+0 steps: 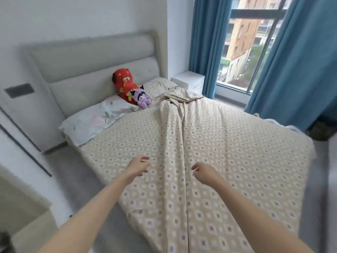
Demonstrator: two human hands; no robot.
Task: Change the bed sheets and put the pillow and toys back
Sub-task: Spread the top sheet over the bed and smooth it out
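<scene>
A beige sheet (228,143) with a small diamond print covers the bed, with a long raised fold (171,143) running down its middle and a bunched heap at the far end. My left hand (137,166) and my right hand (204,172) hover over the sheet on either side of the fold, fingers loosely curled, holding nothing. A pale floral pillow (96,119) lies at the head on the left. A red plush toy (125,84) leans against the headboard, and a small purple plush toy (141,97) sits in front of it.
A grey padded headboard (87,66) backs the bed. A white nightstand (189,80) stands at the far corner by blue curtains (295,57) and a large window. Grey floor runs along the bed's left side, beside a white wall.
</scene>
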